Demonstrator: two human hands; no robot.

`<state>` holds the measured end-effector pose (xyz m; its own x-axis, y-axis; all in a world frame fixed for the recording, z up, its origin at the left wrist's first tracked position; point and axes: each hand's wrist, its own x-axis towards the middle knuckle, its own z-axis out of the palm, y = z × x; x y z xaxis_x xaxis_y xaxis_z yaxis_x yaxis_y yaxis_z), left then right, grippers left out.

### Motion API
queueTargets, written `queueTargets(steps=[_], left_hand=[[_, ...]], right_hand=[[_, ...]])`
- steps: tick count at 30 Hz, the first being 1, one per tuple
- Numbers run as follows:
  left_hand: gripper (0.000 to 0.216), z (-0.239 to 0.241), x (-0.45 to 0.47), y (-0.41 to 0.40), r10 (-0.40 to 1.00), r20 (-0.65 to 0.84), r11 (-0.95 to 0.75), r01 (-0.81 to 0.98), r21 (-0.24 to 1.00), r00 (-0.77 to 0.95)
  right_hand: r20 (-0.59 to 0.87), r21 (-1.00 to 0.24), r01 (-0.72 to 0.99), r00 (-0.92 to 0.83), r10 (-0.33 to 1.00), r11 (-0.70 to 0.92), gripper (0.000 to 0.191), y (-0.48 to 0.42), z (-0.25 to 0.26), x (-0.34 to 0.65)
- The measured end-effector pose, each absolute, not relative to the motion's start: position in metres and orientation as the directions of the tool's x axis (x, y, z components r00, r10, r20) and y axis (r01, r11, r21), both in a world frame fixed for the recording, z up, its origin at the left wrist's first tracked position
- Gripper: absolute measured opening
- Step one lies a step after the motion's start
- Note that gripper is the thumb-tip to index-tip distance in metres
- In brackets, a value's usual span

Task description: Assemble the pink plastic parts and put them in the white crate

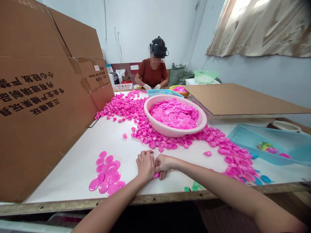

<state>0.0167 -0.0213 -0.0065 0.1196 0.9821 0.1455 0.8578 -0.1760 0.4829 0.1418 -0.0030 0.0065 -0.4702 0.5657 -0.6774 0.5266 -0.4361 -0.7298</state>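
My left hand (145,165) and my right hand (164,163) meet on the white table (80,161) near its front edge, fingers curled and pressed together around a small pink plastic piece (156,175) that peeks out under them. A cluster of flat pink discs (107,173) lies just left of my left hand. Beyond my hands stands a pale pink basin (175,127) filled with pink discs, and loose pink caps (136,108) are heaped around it.
A tall cardboard sheet (41,97) walls off the left side. A flat cardboard sheet (238,100) and a blue tray (269,142) lie on the right. Across the table a person (152,72) in white gloves sits behind a blue basket (162,92) and an orange bowl (180,91).
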Motion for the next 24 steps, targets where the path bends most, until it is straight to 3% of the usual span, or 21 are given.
queueTargets(steps=[6,9,12,14,17,19,21,24], left_hand=[[0.03,0.002,0.017,-0.02,0.974,0.145,-0.224,0.839,0.496,0.175],[0.037,0.013,0.016,-0.02,0.974,0.05,-0.214,0.822,0.527,0.222],[0.047,0.031,0.005,-0.027,0.975,-0.04,-0.156,0.8,0.579,0.219],[0.05,0.047,-0.012,-0.038,0.977,-0.02,-0.148,0.743,0.652,0.212],[0.048,0.073,-0.057,-0.074,0.976,0.067,-0.18,0.594,0.784,0.207],[0.04,0.084,-0.104,-0.112,0.989,0.121,-0.149,0.576,0.804,0.087],[0.035,0.084,-0.163,-0.156,0.972,0.159,-0.015,0.631,0.775,-0.171],[0.038,0.056,-0.254,-0.215,0.765,0.184,0.416,0.692,0.59,-0.617]], right_hand=[[-0.655,-0.734,0.532,-0.387,0.649,-0.423,0.016,-0.012,0.006,0.137],[-0.622,-0.746,0.565,-0.4,0.673,-0.353,0.011,-0.014,0.019,0.136],[-0.498,-0.801,0.563,-0.436,0.749,-0.205,0.008,-0.017,0.039,0.122],[-0.382,-0.853,0.512,-0.476,0.792,-0.103,0.008,-0.025,0.054,0.104],[-0.249,-0.92,0.39,-0.648,0.72,0.032,0.012,-0.049,0.077,0.075],[-0.213,-0.932,0.344,-0.771,0.6,0.112,0.021,-0.063,0.09,0.061],[-0.178,-0.896,0.365,-0.817,0.549,0.253,0.029,-0.065,0.095,0.055],[-0.042,-0.716,0.481,-0.753,0.656,0.506,0.037,-0.03,0.086,0.059]])
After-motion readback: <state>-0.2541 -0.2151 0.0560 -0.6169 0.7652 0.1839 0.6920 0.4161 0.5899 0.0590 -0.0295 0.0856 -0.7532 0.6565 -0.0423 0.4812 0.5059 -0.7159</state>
